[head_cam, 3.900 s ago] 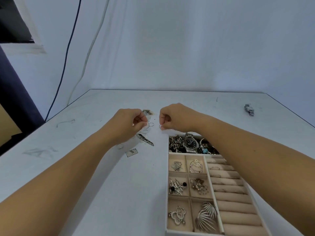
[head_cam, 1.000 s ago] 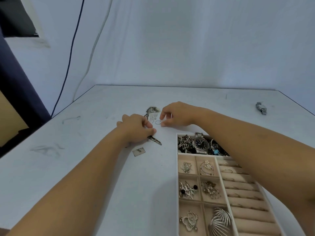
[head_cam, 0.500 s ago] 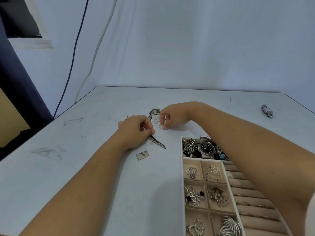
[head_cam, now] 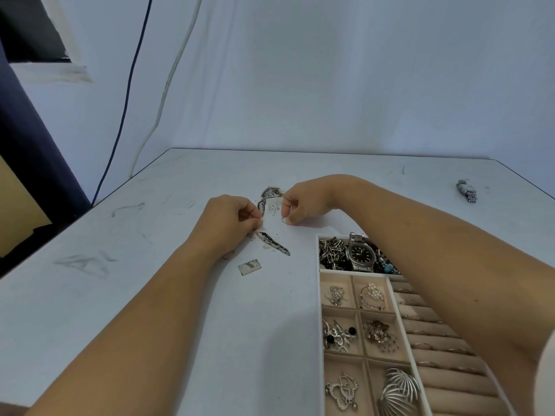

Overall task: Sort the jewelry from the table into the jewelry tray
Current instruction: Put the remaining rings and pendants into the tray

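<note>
A pale desk (head_cam: 150, 295) takes the whole lower part of the view. On its near right side stands a tray (head_cam: 320, 298) with white walls and beige compartments. The far compartment of the tray holds a wristwatch (head_cam: 360, 255) among dark and silver pieces, and the small square ones hold silver ornaments.

Two bare forearms reach over the desk, past the far left corner of the tray. The left grip (head_cam: 231, 220) is closed, thumb against forefinger; I cannot tell if something is between them. The right grip (head_cam: 306, 202) is narrow and holds something thin.

Far to the right a metal strap piece (head_cam: 466, 192) lies alone. A long dark patterned piece (head_cam: 274, 245) lies just beside the left grip, and a small flat rectangle (head_cam: 249, 267) lies near it.

A thin ring (head_cam: 284, 221) is pinched at the fingertips of the right grip. It is low at the desk, between the two grips and outside the tray. Tiny silver bits (head_cam: 274, 207) lie just behind it.
</note>
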